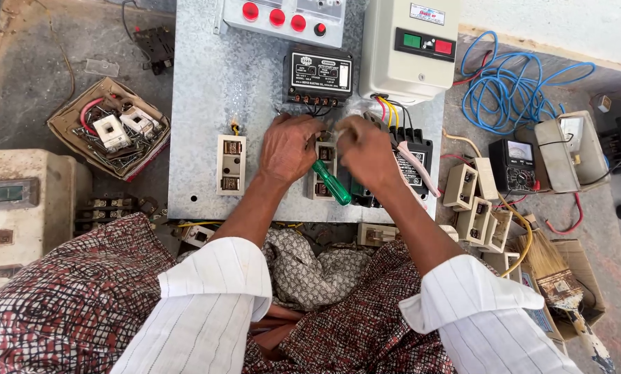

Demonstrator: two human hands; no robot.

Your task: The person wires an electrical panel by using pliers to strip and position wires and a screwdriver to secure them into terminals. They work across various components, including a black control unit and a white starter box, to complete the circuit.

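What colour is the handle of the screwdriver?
Green, translucent; the screwdriver handle shows below the left hand in the head view.

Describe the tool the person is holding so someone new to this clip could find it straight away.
Start at the grey metal panel lying flat in the middle of the view, then go to the two hands meeting near its lower edge. Under the left hand and beside the right hand pokes out a screwdriver with a translucent green handle. Nothing else on the panel has that bright green colour and rod shape; its neighbours are cream fuse blocks.

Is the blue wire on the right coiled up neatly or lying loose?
Lying loose. The blue wire sprawls in uneven, overlapping loops on the floor beside the metal panel, not wound into a tidy coil.
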